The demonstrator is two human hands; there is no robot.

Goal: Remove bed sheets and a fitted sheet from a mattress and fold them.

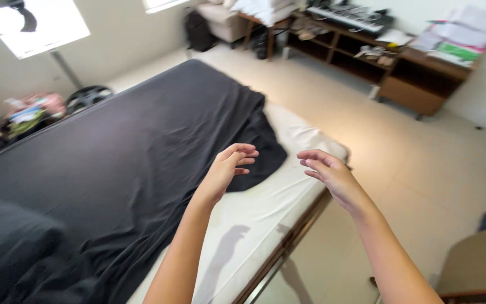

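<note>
While over the bed corner: both hands raised in air, holding nothing.
Left hand (229,166): fingers curled loosely, grip half open, empty; hovering above the loose edge of the black sheet (113,163).
Right hand (330,171): fingers bent, palm facing left, grip open, empty; above the mattress edge, nearer the floor (400,152) side.
Sheet position: spread over most of the bed, long axis running from near left to far middle; folded-back flap lying just below and ahead of the left hand, so left hand nearer.
Uncovered part: white mattress (305,141) corner showing beside the flap, under and between both hands.
Bed frame (293,236): wooden rail along near right edge.
Background: low wooden shelf (417,79) far right, keyboard instrument (347,17) on top, stacked papers (457,34) in white, green and pink; print too small to tell.
</note>
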